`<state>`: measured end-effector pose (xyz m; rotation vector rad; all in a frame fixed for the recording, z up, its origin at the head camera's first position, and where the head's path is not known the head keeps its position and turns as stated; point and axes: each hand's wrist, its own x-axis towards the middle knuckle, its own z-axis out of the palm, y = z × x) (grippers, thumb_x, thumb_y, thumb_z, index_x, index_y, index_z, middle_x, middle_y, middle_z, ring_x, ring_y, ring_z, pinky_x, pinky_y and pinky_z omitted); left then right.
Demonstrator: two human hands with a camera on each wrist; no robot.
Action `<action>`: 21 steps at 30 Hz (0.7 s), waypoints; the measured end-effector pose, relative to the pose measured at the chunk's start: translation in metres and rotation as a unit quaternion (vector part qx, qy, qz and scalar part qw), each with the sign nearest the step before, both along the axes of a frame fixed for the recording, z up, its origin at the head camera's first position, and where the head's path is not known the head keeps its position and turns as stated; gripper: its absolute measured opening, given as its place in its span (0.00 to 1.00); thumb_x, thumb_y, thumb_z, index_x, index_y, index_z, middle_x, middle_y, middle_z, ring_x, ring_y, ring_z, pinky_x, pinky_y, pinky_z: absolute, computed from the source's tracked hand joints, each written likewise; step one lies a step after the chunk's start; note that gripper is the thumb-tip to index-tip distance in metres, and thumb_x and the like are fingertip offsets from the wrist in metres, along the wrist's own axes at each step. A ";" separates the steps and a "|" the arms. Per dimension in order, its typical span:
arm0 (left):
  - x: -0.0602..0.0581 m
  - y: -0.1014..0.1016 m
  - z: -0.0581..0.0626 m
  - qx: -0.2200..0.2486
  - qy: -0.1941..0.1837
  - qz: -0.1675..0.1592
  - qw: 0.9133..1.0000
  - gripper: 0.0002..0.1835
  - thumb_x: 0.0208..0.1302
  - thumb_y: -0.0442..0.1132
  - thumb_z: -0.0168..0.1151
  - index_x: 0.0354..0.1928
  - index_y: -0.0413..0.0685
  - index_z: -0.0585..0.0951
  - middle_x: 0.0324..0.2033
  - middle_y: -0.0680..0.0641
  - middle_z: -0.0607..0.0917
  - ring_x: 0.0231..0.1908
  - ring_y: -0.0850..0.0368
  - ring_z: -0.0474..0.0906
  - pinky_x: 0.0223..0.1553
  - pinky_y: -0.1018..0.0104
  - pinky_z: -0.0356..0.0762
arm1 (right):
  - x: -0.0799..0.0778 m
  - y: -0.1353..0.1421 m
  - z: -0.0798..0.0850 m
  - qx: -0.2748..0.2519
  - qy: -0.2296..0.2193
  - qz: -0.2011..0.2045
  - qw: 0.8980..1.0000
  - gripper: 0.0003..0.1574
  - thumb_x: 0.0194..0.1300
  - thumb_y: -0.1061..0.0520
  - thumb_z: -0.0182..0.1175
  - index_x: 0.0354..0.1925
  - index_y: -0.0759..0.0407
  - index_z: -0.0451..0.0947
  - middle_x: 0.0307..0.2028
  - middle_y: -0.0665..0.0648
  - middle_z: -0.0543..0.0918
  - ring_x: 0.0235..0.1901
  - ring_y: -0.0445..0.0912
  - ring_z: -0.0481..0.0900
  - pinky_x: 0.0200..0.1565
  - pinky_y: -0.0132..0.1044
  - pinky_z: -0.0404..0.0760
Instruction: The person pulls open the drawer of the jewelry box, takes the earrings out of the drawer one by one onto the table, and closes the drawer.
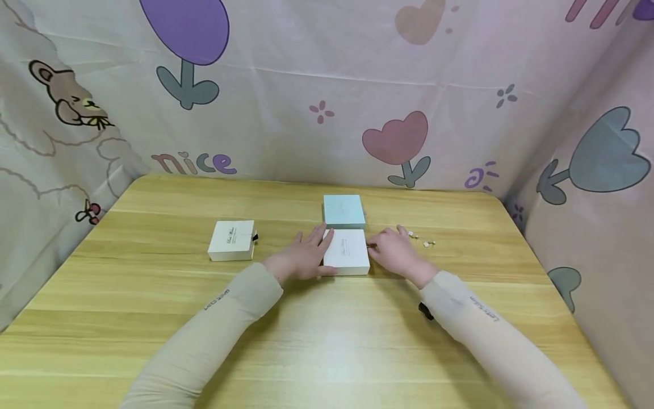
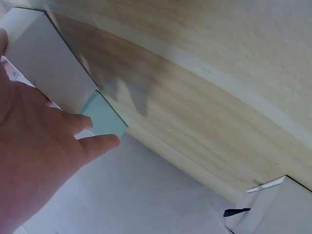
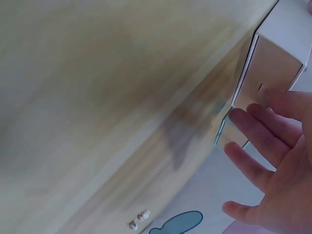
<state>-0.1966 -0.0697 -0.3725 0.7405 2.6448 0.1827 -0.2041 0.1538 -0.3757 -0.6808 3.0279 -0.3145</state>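
A white drawer-style box with small printed lettering stands at the middle of the table. My left hand rests on its left side, fingers spread over the top edge and the thumb along the front. At the box's right end, my right hand pinches the small dark ribbon tab between thumb and index finger. The right wrist view shows the box's end face flush in its sleeve, with the other fingers fanned out beside it. Directly behind stands a light blue box.
Another white box with a black ribbon tab sits to the left. Small flower-shaped jewelry pieces lie right of my right hand. A black object shows beside the right sleeve. A printed cloth hangs behind the table.
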 end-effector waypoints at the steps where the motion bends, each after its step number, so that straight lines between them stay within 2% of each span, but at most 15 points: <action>1: 0.000 0.000 0.000 0.000 0.000 -0.001 1.000 0.50 0.64 0.66 0.45 0.73 0.46 0.36 0.73 0.41 0.32 0.74 0.47 0.33 0.70 0.41 0.39 | -0.001 -0.001 0.000 -0.004 -0.004 -0.003 1.000 0.12 0.63 0.58 0.55 0.40 0.53 0.85 0.37 0.53 0.87 0.49 0.54 0.79 0.62 0.68 0.52; 5: 0.000 0.000 0.000 -0.004 -0.001 -0.007 1.000 0.50 0.64 0.66 0.44 0.73 0.46 0.35 0.73 0.41 0.32 0.74 0.47 0.33 0.70 0.41 0.39 | -0.004 -0.006 0.000 -0.029 -0.031 -0.026 0.999 0.12 0.61 0.61 0.55 0.35 0.54 0.86 0.32 0.53 0.88 0.39 0.50 0.83 0.57 0.60 0.64; 9: -0.001 -0.001 0.000 -0.008 -0.001 -0.009 1.000 0.49 0.64 0.66 0.44 0.73 0.45 0.35 0.73 0.40 0.32 0.74 0.47 0.33 0.70 0.41 0.39 | -0.008 -0.010 -0.002 -0.059 -0.057 -0.054 0.995 0.11 0.60 0.63 0.55 0.31 0.58 0.86 0.31 0.55 0.87 0.29 0.45 0.78 0.42 0.44 0.75; 13: 0.000 -0.001 0.000 -0.009 -0.001 -0.010 1.000 0.49 0.64 0.66 0.44 0.73 0.45 0.36 0.73 0.40 0.32 0.73 0.47 0.33 0.70 0.41 0.39 | -0.010 -0.012 -0.003 -0.082 -0.069 -0.065 0.992 0.12 0.59 0.66 0.54 0.23 0.62 0.83 0.22 0.54 0.81 0.23 0.43 0.69 0.30 0.34 0.70; 16: 0.000 0.000 0.001 -0.008 0.000 -0.009 1.000 0.49 0.64 0.66 0.44 0.73 0.45 0.36 0.73 0.40 0.31 0.74 0.47 0.33 0.70 0.42 0.39 | -0.009 -0.013 -0.002 -0.092 -0.071 -0.069 0.991 0.13 0.57 0.68 0.54 0.18 0.62 0.79 0.16 0.52 0.74 0.20 0.42 0.64 0.27 0.31 0.64; 21: 0.000 0.000 0.001 -0.009 0.002 -0.008 1.000 0.49 0.64 0.66 0.44 0.73 0.45 0.35 0.73 0.40 0.31 0.74 0.47 0.33 0.70 0.42 0.39 | -0.010 -0.010 -0.003 -0.094 -0.065 -0.073 0.991 0.14 0.55 0.68 0.53 0.16 0.62 0.75 0.14 0.50 0.70 0.18 0.42 0.62 0.25 0.30 0.62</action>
